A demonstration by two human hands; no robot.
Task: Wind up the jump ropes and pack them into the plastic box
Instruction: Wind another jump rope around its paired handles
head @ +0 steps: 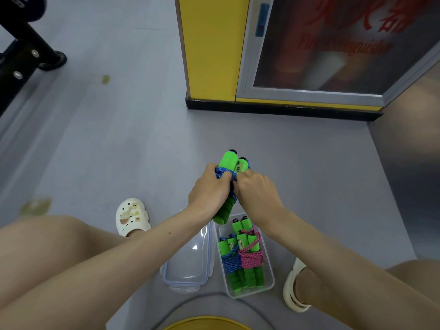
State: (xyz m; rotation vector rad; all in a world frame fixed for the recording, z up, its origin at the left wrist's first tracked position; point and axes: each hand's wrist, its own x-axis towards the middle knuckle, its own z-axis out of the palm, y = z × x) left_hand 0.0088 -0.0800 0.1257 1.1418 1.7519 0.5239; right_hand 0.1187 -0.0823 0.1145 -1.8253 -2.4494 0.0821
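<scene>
Beneath your fingers the open plastic box [267,279] waits with two wound ropes inside, while your left hand [209,189] and right hand [257,189] both clench the green-handled jump rope [227,160], seemingly keeping its blue cord [222,173] tight.

Grey floor [123,144] — plastic box [269,276], lid [190,260].

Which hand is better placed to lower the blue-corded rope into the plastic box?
Probably the right hand: the plastic box lies beneath its forearm, the lid beneath the other. The left hand also holds the jump rope.
</scene>
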